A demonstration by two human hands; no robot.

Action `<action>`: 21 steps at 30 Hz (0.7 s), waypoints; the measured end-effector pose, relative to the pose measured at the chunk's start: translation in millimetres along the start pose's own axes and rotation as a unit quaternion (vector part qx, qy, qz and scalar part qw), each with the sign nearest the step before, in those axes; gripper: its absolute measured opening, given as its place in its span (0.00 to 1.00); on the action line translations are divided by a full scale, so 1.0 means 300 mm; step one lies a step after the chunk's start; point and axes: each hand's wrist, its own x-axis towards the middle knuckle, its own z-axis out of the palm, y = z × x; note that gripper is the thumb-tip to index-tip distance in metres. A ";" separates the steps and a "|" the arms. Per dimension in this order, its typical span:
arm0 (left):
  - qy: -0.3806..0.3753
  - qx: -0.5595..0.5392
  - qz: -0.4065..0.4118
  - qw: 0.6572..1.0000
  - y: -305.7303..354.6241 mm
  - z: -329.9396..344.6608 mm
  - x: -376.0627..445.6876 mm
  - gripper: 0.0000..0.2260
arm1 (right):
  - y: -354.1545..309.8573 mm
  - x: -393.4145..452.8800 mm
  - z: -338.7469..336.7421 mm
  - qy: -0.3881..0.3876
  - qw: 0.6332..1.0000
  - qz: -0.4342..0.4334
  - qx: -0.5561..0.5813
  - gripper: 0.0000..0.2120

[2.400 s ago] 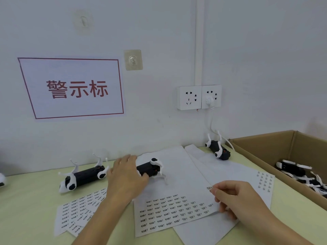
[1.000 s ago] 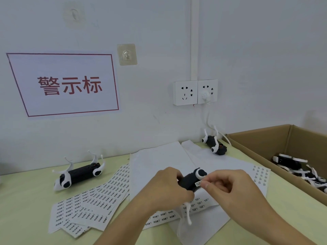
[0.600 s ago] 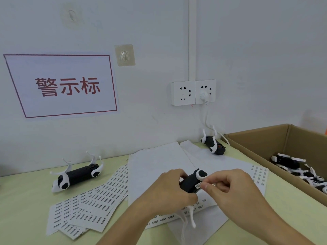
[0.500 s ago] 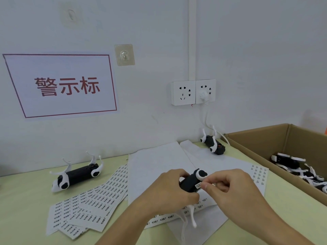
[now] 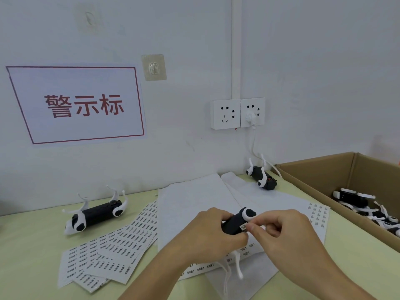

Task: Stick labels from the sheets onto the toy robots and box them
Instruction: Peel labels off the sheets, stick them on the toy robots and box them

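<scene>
The left hand (image 5: 213,231) is curled round a black toy robot (image 5: 234,223), holding it above the white sheets in the middle of the table, its white legs hanging down below the fingers. The right hand (image 5: 281,231) meets it from the other side, its thumb and forefinger pinched together on a small white label (image 5: 243,227) that lies against the robot's black body; whether the label is fully stuck down cannot be told. Under both hands lie large white backing sheets (image 5: 194,204), and a strip of printed labels shows just below the wrists. To the left, a fanned stack of label sheets (image 5: 112,250) rests on the pale green table (image 5: 28,256), partly tucked under the white sheets. Beyond that stack, a second toy robot (image 5: 97,214) lies on its back near the wall, legs in the air. A third toy robot (image 5: 262,177) lies at the far edge of the white sheets, just beside the corner of a cardboard box (image 5: 313,167) that stands open on the right. Inside the box several black-and-white toy robots (image 5: 355,200) lie in a loose pile. On the wall are a red-bordered sign (image 5: 80,105), a clear hook (image 5: 154,67), and a double socket (image 5: 237,113) with a white plug in its right half.
</scene>
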 end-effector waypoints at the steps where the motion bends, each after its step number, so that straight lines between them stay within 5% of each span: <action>1: -0.002 0.002 0.002 1.000 -0.001 0.000 0.000 0.10 | 0.001 0.000 0.001 0.001 1.000 0.001 0.000 0.14; 21: 0.002 0.026 0.015 1.000 -0.006 0.004 0.007 0.16 | 0.006 -0.008 0.015 0.022 1.000 0.017 0.001 0.11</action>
